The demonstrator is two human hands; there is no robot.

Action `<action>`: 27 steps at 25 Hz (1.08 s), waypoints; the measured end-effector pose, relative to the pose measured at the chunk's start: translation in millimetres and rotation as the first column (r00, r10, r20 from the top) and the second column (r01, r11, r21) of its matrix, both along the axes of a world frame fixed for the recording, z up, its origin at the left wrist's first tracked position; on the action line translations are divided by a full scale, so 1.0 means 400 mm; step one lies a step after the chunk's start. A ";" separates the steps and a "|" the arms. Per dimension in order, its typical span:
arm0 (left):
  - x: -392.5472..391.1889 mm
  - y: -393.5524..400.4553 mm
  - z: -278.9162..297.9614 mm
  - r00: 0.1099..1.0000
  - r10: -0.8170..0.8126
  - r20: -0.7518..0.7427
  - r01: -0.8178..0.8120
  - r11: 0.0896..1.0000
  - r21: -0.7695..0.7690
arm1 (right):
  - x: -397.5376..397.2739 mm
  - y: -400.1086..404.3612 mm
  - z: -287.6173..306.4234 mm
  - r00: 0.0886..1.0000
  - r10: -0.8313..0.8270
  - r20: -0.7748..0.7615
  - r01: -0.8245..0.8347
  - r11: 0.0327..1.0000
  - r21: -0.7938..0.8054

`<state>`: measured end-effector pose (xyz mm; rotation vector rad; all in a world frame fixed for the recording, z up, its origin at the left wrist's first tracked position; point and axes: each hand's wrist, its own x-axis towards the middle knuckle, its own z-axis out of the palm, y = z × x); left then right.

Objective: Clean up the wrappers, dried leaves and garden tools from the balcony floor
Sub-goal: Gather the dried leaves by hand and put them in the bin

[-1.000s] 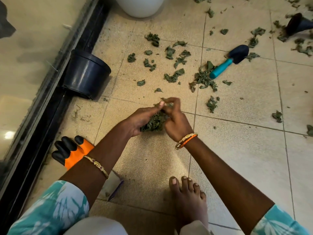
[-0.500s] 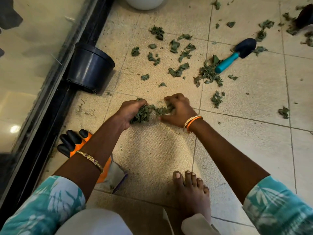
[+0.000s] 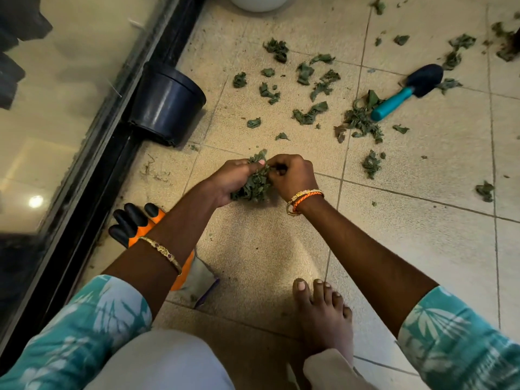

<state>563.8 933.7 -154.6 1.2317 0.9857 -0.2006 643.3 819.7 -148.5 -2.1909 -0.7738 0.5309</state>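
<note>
We note left hand [image 3: 230, 182] and right hand [image 3: 292, 175] with fingers curled on one dried-leaf clump [image 3: 253, 187], pressed together to compact it. More scattered leaves [image 3: 309, 114] at 12–2 o'clock; trowel [image 3: 405, 92] at 2.

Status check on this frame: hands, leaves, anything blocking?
Left hand and right hand both grip one leaf bundle. Loose leaves scattered beyond; trowel untouched. Nothing in the way.
</note>
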 end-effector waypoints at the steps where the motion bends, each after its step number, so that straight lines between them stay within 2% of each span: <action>1: 0.004 -0.001 0.003 1.000 0.008 0.004 -0.008 1.000 -0.004 | -0.011 0.005 0.010 1.000 0.029 0.001 -0.029 1.000 -0.008; 4: 0.004 0.005 0.014 0.999 0.037 0.029 -0.038 0.999 0.024 | -0.014 -0.001 0.034 0.990 0.108 -0.092 -0.108 0.994 0.005; 7: -0.010 0.030 0.027 0.993 0.117 0.027 -0.119 0.990 0.078 | 0.055 0.003 0.040 0.996 0.005 -0.091 0.002 0.997 0.081; 9: -0.024 0.052 0.027 0.985 0.171 0.029 -0.172 0.984 0.038 | 0.113 0.011 0.018 0.996 -0.056 -0.073 0.059 0.998 0.038; 11: -0.045 0.081 0.018 0.984 0.176 0.021 -0.176 0.984 0.011 | 0.156 0.021 -0.023 1.000 0.016 -0.005 -0.017 0.996 -0.085; 13: -0.062 0.101 0.016 0.984 0.177 0.033 -0.177 0.984 -0.003 | 0.174 0.040 -0.057 0.987 0.156 0.022 -0.149 0.970 -0.193; 17: -0.077 0.115 0.026 0.972 0.227 0.053 -0.227 0.974 -0.013 | 0.134 0.079 -0.086 0.944 0.326 0.051 -0.305 0.921 -0.244; 20: -0.088 0.111 0.031 0.973 0.229 0.004 -0.229 0.973 0.013 | 0.038 0.032 -0.114 0.896 0.411 0.167 -0.366 0.898 -0.244; 22: -0.096 0.106 0.033 0.962 0.274 -0.008 -0.274 0.962 -0.013 | -0.027 -0.022 -0.148 0.835 0.433 0.340 -0.390 0.901 -0.190; 24: -0.106 0.107 0.034 0.946 0.324 0.008 -0.323 0.946 -0.025 | -0.057 -0.060 -0.176 0.785 0.388 0.483 -0.389 0.915 -0.102; 27: -0.122 0.120 0.010 0.919 0.393 -0.038 -0.391 0.919 0.057 | -0.043 -0.057 -0.166 0.755 0.416 0.507 -0.430 0.898 -0.096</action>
